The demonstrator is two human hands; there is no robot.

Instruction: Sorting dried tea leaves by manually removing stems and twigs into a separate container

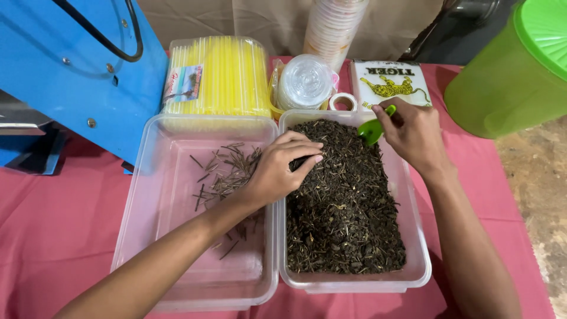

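Green scoop (371, 130), dark loose tea (342, 207)

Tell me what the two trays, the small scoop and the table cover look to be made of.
Left tray and right tray: likely thin clear plastic; the pink cloth shows through their glossy walls. Green scoop, held in the right hand: seemingly smooth, slightly translucent moulded plastic. Table cover: apparently matte woven fabric, with soft creases. The left hand rests on the dried leaves.

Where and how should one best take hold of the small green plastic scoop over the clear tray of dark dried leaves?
Probably by the thin handle of the small green plastic scoop, from above and the right. The right hand pinches that upper end, and the bowl points down-left towards the dark dried leaves, so the bowl stays free.
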